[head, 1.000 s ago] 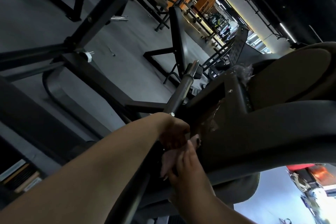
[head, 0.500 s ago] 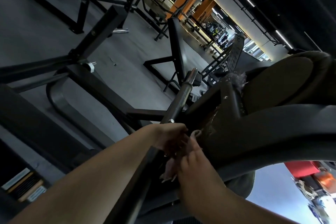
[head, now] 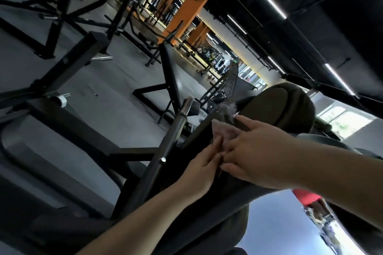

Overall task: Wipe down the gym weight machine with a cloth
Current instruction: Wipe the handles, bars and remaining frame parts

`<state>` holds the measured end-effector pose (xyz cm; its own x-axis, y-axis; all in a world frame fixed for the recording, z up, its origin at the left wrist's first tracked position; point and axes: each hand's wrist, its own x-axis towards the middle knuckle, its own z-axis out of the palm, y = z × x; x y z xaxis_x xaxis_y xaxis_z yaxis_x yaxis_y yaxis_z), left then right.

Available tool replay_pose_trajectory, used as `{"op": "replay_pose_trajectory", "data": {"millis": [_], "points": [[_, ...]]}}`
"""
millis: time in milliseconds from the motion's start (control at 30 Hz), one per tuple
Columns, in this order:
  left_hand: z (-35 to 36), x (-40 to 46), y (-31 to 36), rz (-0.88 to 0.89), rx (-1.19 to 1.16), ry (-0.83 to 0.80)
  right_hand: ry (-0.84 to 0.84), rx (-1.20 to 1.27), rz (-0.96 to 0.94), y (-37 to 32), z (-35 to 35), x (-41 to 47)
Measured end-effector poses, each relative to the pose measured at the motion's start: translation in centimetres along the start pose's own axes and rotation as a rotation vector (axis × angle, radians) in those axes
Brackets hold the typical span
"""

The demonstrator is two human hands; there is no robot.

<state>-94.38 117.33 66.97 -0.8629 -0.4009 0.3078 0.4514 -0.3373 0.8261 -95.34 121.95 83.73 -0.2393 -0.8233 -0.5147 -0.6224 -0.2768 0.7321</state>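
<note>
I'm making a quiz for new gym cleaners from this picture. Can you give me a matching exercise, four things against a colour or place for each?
Things:
1. pale pinkish cloth
2. shiny metal bar with a chrome end
3. tall square pillar
4. rounded padded cushion

Descriptions:
A. orange, far back in the gym
B. dark olive-brown, beyond the right hand
C. under the fingers of both hands, on the black frame
D. slanting up just beyond the left hand

Pairs: 1-C, 2-D, 3-A, 4-B

Steel bar (head: 176,130) and pad (head: 277,107) flank hands (head: 228,155).
</note>
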Motion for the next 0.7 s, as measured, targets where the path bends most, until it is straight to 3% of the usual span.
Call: {"op": "replay_pose_trajectory", "data": {"millis": [33,67,300,567,700], "points": [[0.0,0.3,0.4,-0.037,0.029,0.006,0.01,-0.019,0.017,0.2,0.3,-0.5],[0.1,0.7,1.0,-0.044,0.095,-0.022,-0.105,0.018,0.058,0.6,-0.2,-0.2],[-0.4,3.1,5.0,-0.281,0.415,-0.169,-0.473,0.017,0.202,6.0,0.1,1.0],[1.9,7.6,6.5,-0.285,0.713,-0.258,-0.349,0.038,0.235,10.7,2.5,-0.8],[1.5,8.9,5.0,-0.251,0.892,-0.342,-0.085,-0.032,0.153,12.1,3.7,-1.9]]}}
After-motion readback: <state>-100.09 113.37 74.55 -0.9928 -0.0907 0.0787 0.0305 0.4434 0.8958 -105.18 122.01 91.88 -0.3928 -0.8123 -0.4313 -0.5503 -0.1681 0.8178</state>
